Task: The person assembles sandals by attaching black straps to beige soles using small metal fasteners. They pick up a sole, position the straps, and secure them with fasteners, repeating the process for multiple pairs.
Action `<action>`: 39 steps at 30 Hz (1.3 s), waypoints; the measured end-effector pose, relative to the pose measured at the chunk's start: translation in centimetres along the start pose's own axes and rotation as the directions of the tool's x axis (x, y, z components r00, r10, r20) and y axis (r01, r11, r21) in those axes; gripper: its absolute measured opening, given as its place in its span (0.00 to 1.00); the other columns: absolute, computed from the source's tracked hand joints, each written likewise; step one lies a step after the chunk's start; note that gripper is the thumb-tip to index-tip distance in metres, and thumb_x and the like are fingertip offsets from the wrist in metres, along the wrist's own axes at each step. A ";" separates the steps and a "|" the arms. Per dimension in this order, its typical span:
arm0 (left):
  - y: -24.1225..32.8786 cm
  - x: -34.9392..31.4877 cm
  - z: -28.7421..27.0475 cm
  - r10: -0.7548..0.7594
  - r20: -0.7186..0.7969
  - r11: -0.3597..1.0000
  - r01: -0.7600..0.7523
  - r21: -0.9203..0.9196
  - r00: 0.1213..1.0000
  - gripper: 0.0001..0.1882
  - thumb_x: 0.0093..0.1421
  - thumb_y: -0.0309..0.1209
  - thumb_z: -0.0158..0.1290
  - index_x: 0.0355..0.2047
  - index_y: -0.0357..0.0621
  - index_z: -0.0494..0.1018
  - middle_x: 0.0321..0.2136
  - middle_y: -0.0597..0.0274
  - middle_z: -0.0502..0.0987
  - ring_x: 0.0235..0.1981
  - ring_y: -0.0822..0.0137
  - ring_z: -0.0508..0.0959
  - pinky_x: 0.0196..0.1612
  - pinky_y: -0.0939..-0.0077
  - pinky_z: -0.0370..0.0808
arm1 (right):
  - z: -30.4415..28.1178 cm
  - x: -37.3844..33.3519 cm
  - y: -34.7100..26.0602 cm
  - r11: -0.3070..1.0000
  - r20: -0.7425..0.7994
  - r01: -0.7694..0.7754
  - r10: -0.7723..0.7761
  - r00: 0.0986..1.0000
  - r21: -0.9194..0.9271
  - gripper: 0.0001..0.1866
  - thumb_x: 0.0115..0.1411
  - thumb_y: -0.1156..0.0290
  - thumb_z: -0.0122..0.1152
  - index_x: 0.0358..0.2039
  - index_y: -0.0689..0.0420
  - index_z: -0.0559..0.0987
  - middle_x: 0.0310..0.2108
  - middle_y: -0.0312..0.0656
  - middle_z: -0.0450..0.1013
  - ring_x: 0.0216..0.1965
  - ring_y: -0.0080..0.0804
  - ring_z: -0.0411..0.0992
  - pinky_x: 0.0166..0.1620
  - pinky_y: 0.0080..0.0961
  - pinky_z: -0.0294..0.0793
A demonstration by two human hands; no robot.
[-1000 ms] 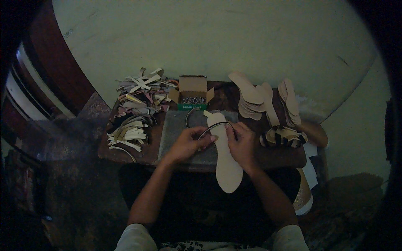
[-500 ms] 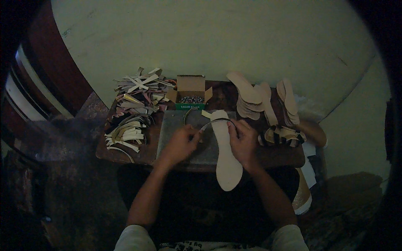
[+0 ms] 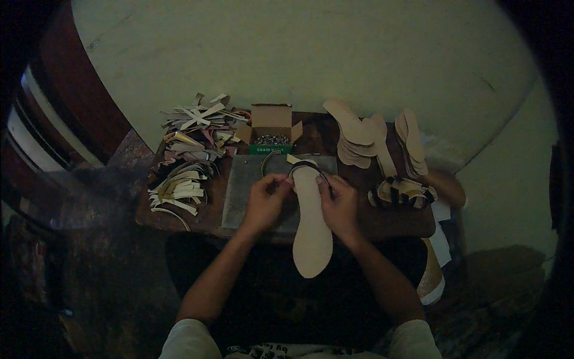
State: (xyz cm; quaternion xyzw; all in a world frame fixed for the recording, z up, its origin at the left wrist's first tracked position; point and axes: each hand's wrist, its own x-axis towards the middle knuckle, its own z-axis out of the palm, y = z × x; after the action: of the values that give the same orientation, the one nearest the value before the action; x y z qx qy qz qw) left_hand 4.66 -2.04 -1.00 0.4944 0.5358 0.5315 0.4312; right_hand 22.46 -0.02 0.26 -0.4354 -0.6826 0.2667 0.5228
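Observation:
A pale insole (image 3: 312, 239) lies lengthwise before me, its wide end hanging past the near edge of the table. Over its far, narrow part arches a thin dark strap (image 3: 307, 163). My left hand (image 3: 267, 200) pinches the strap's left end beside the insole. On the other side my right hand (image 3: 339, 203) grips the right end, thumb over the insole's edge. A grey slab (image 3: 239, 191) is under the insole's far part. Another curved strip (image 3: 265, 163) and a small pale yellow piece (image 3: 293, 159) lie by the slab's far edge.
An open cardboard box (image 3: 272, 148) of small metal nails stands behind the slab. Piles of strips (image 3: 179, 185) cover the left of the table (image 3: 394, 224). Stacked insoles (image 3: 353, 140) lie at the far right, with insoles bearing dark straps (image 3: 403, 192) nearer.
The insole has shifted left and slightly toward me. Both hands have come closer together, bending the strap into a tighter arch over the insole.

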 end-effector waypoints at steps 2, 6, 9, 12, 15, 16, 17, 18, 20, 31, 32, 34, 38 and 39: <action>0.4 -0.1 0.0 -0.069 0.059 0.995 0.073 -0.070 0.996 0.12 0.63 0.33 0.56 0.40 0.34 0.76 0.35 0.60 0.79 0.37 0.73 0.78 0.43 0.78 0.77 | -0.1 0.0 -0.1 0.998 -0.006 -0.066 0.066 0.998 0.009 0.12 0.64 0.72 0.57 0.42 0.68 0.80 0.29 0.42 0.76 0.29 0.20 0.70 0.33 0.20 0.69; 0.1 -0.1 0.1 -0.131 0.156 0.925 0.177 -0.335 0.979 0.12 0.63 0.32 0.57 0.41 0.35 0.74 0.37 0.60 0.78 0.38 0.70 0.78 0.48 0.74 0.77 | -0.1 0.1 -0.5 0.987 -0.005 -0.130 0.131 0.991 0.096 0.13 0.64 0.71 0.57 0.42 0.69 0.79 0.29 0.41 0.75 0.30 0.20 0.70 0.33 0.20 0.69; -0.1 -0.1 0.4 -0.166 0.134 0.882 0.208 -0.422 0.977 0.11 0.63 0.29 0.56 0.43 0.35 0.73 0.36 0.60 0.79 0.37 0.71 0.79 0.47 0.75 0.78 | 0.1 0.1 -0.1 0.986 -0.009 -0.118 0.120 0.993 0.119 0.13 0.64 0.71 0.57 0.42 0.69 0.79 0.29 0.41 0.75 0.30 0.20 0.70 0.33 0.20 0.69; -0.4 0.0 0.7 -0.197 0.121 0.831 0.232 -0.506 0.973 0.13 0.62 0.28 0.57 0.44 0.35 0.73 0.36 0.59 0.79 0.37 0.71 0.79 0.45 0.77 0.78 | 0.2 0.0 0.3 0.996 -0.028 -0.082 0.083 0.996 0.044 0.13 0.64 0.71 0.57 0.42 0.69 0.79 0.28 0.42 0.75 0.30 0.21 0.70 0.34 0.20 0.69; 0.0 -0.3 0.8 -0.186 0.121 0.850 0.221 -0.478 0.975 0.15 0.59 0.28 0.60 0.45 0.35 0.72 0.37 0.59 0.79 0.37 0.71 0.79 0.43 0.78 0.77 | 0.1 -0.1 -0.4 0.996 -0.021 -0.082 0.081 0.996 -0.025 0.13 0.63 0.73 0.57 0.43 0.69 0.79 0.36 0.51 0.77 0.37 0.37 0.76 0.41 0.27 0.73; 0.2 -0.5 0.9 -0.177 0.122 0.869 0.213 -0.447 0.977 0.16 0.59 0.27 0.61 0.45 0.35 0.72 0.37 0.58 0.80 0.37 0.71 0.80 0.42 0.78 0.77 | 0.1 -0.2 -0.6 0.995 -0.015 -0.089 0.089 0.996 -0.039 0.13 0.62 0.74 0.56 0.44 0.69 0.79 0.39 0.55 0.78 0.41 0.44 0.78 0.44 0.30 0.75; 0.4 -0.6 1.1 -0.176 0.109 0.875 0.206 -0.439 0.978 0.17 0.57 0.27 0.62 0.45 0.34 0.72 0.37 0.58 0.80 0.37 0.71 0.80 0.42 0.78 0.77 | 0.1 -0.2 -0.6 0.996 -0.015 -0.074 0.073 0.997 -0.042 0.13 0.62 0.73 0.57 0.44 0.69 0.79 0.40 0.56 0.78 0.41 0.45 0.78 0.45 0.31 0.75; 0.6 -0.7 1.4 -0.175 0.097 0.880 0.200 -0.430 0.980 0.18 0.56 0.27 0.62 0.46 0.34 0.72 0.37 0.59 0.80 0.36 0.71 0.80 0.41 0.78 0.77 | 0.0 -0.3 -0.4 0.997 -0.016 -0.059 0.058 0.998 -0.045 0.13 0.62 0.73 0.57 0.44 0.69 0.79 0.40 0.57 0.78 0.42 0.47 0.78 0.46 0.31 0.74; 0.6 -0.7 1.6 -0.186 0.074 0.872 0.199 -0.448 0.980 0.18 0.55 0.25 0.63 0.45 0.35 0.73 0.37 0.59 0.80 0.35 0.71 0.80 0.40 0.77 0.77 | 0.1 -0.3 0.1 0.997 0.000 -0.052 0.053 0.999 -0.062 0.14 0.62 0.72 0.56 0.44 0.69 0.79 0.40 0.57 0.77 0.42 0.47 0.77 0.46 0.32 0.74; 0.9 -0.3 1.1 -0.231 0.097 0.807 0.246 -0.537 0.968 0.12 0.57 0.22 0.59 0.41 0.37 0.74 0.33 0.61 0.79 0.31 0.71 0.79 0.36 0.76 0.77 | -1.2 1.0 0.7 0.974 0.163 0.135 -0.106 0.981 -0.182 0.16 0.64 0.69 0.56 0.49 0.63 0.78 0.33 0.44 0.72 0.32 0.31 0.71 0.36 0.25 0.70; 0.9 -0.3 1.0 -0.226 0.099 0.807 0.243 -0.538 0.969 0.12 0.57 0.22 0.58 0.42 0.37 0.74 0.33 0.62 0.79 0.32 0.71 0.79 0.36 0.76 0.77 | -1.1 1.1 0.9 0.985 0.137 0.075 -0.053 0.989 -0.156 0.15 0.63 0.70 0.56 0.48 0.63 0.78 0.34 0.47 0.73 0.33 0.35 0.73 0.37 0.27 0.72; 0.5 -0.3 1.0 -0.215 0.104 0.808 0.237 -0.539 0.971 0.12 0.57 0.23 0.58 0.42 0.37 0.74 0.34 0.62 0.79 0.32 0.71 0.79 0.36 0.76 0.77 | -1.0 1.1 1.3 0.994 0.089 -0.046 0.054 0.995 -0.098 0.15 0.62 0.70 0.57 0.47 0.65 0.78 0.36 0.51 0.76 0.35 0.41 0.76 0.41 0.30 0.74; 0.5 -0.4 1.0 -0.271 0.172 0.856 0.319 -0.406 0.947 0.20 0.57 0.26 0.60 0.50 0.35 0.72 0.37 0.58 0.80 0.34 0.70 0.80 0.36 0.76 0.77 | -0.9 1.1 2.4 0.964 -0.003 -0.226 0.229 0.973 0.140 0.13 0.61 0.71 0.59 0.44 0.63 0.79 0.34 0.48 0.79 0.30 0.33 0.77 0.36 0.27 0.75; 0.8 -0.7 1.1 -0.277 0.197 0.868 0.333 -0.369 0.940 0.21 0.58 0.26 0.60 0.51 0.35 0.72 0.37 0.58 0.79 0.35 0.70 0.79 0.37 0.77 0.77 | -1.1 1.1 2.1 0.962 -0.007 -0.237 0.240 0.971 0.137 0.12 0.61 0.70 0.60 0.43 0.63 0.79 0.33 0.47 0.79 0.29 0.31 0.77 0.35 0.26 0.75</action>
State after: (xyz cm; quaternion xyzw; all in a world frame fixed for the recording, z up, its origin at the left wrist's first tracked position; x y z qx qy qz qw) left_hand 5.87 -2.60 -0.29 0.3411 0.4572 0.5185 0.6370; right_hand 24.08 1.88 -0.59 -0.4812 -0.5992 0.3682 0.5232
